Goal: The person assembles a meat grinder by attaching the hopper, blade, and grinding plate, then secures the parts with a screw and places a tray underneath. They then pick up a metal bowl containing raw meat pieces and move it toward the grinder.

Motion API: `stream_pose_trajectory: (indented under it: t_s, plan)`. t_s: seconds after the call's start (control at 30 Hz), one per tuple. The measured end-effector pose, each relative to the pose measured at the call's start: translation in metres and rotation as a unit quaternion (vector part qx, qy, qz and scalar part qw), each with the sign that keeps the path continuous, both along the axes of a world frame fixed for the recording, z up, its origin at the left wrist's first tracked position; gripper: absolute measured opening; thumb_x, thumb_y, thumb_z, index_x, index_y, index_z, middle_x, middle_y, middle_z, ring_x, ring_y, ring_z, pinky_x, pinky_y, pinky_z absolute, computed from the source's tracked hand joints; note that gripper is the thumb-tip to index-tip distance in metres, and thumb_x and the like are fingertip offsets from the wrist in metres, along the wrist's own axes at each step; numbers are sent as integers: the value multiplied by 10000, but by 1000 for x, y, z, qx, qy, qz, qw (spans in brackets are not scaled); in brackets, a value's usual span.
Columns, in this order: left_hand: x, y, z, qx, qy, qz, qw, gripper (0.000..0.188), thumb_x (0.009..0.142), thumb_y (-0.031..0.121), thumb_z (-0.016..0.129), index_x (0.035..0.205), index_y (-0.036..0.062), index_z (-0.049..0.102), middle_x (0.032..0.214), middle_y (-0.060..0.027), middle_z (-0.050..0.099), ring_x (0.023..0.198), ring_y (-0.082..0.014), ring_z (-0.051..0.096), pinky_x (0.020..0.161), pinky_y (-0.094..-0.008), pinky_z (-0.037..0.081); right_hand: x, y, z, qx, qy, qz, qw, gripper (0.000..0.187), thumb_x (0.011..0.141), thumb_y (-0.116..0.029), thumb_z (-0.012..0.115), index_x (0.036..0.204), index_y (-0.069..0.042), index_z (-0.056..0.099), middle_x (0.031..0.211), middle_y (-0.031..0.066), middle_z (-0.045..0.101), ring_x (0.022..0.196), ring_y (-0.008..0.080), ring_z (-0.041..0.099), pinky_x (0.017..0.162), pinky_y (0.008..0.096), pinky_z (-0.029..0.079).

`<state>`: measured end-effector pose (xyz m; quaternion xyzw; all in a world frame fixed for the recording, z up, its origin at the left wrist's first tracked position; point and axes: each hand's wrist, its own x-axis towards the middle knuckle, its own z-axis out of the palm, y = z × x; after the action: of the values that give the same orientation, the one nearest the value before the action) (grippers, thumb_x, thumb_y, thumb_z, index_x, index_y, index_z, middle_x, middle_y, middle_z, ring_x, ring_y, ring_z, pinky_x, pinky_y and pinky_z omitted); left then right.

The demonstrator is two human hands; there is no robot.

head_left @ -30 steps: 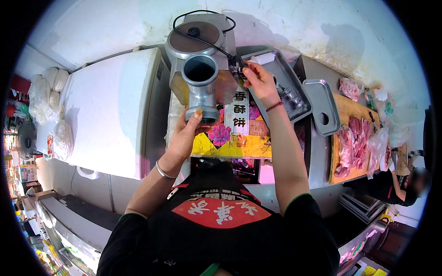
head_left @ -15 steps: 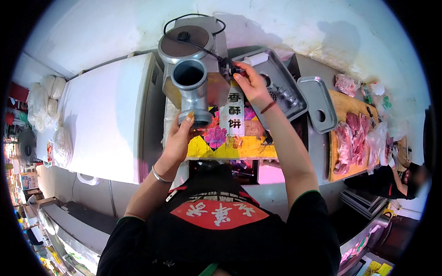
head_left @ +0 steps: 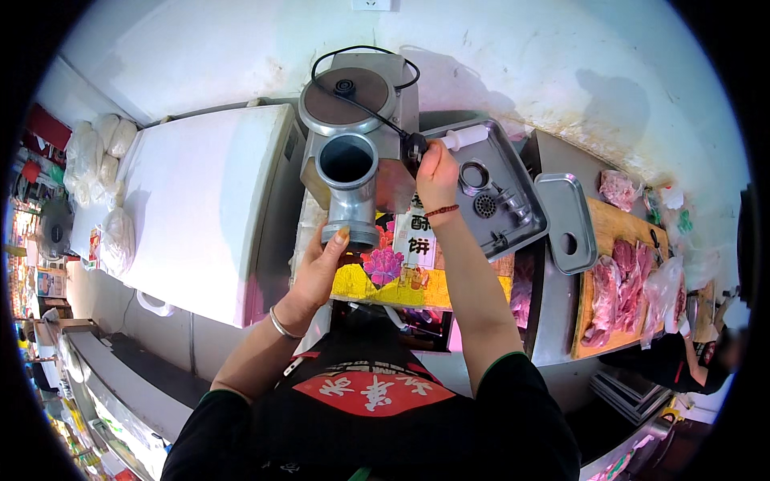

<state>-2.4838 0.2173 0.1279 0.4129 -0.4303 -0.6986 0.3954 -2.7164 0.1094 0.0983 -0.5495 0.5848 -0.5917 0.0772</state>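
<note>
A metal meat grinder [head_left: 395, 176] stands against the wall, a brown round plate on its top. Its silvery grinder head [head_left: 353, 200] points toward me with the wide feed mouth upward. My left hand [head_left: 315, 268] is closed around the threaded front end of that head, thumb on top. At the machine's right side, my right hand [head_left: 438, 172] has its fingers closed on a black knob-like piece [head_left: 415, 147]. A black power cord [head_left: 377, 115] lies across the top and reaches this piece; whether they are joined I cannot tell.
Right of the grinder, a metal tray [head_left: 529, 232] holds a white pusher [head_left: 465, 138], a ring [head_left: 473, 176], a perforated plate [head_left: 485, 206] and an auger [head_left: 513, 204]. Beyond lie a tray lid [head_left: 566, 224] and raw meat [head_left: 628, 280] on a wooden board. A white freezer [head_left: 200, 208] stands left.
My right wrist has turned, and its fingers are now curled tighter at the black piece. My left hand keeps its hold on the grinder head. The whole view has shifted slightly.
</note>
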Motion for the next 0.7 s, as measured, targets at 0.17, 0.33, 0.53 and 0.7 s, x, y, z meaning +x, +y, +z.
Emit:
stream_pose_trajectory:
  t_s: [0.17, 0.33, 0.53, 0.7]
  plan:
    - [4, 0, -3, 16, 41, 3, 999, 732, 957, 413, 537, 1465, 11, 196, 1243, -158, 550, 1037, -221, 619, 856, -340, 521, 6, 0, 5, 17, -5, -6, 1000, 272, 954, -207, 412, 919, -13, 598, 771, 239, 608, 753, 443, 591, 647, 457, 470]
    - [47, -39, 16, -35, -48, -15, 998, 813, 939, 630, 374, 1463, 19, 261, 1376, -153, 448, 1217, -232, 486, 911, -387, 469, 2, 5, 5, 24, -62, 18, 998, 294, 968, -237, 409, 938, -9, 592, 782, 240, 606, 768, 440, 592, 662, 446, 469]
    - [39, -175, 78, -28, -206, 99, 973, 727, 860, 635, 527, 1259, 27, 503, 1093, -114, 576, 972, -180, 561, 801, -331, 450, 9, 5, 8, 83, -80, 22, 993, 322, 964, -256, 428, 966, 17, 598, 769, 213, 603, 690, 357, 572, 653, 392, 466]
    - [19, -228, 74, -13, -228, 24, 973, 609, 799, 570, 667, 1016, 5, 601, 829, -36, 581, 811, -110, 548, 691, -252, 442, 3, 1, -1, 73, -70, 10, 995, 316, 958, -233, 427, 874, 34, 574, 687, 177, 573, 620, 290, 535, 615, 374, 449]
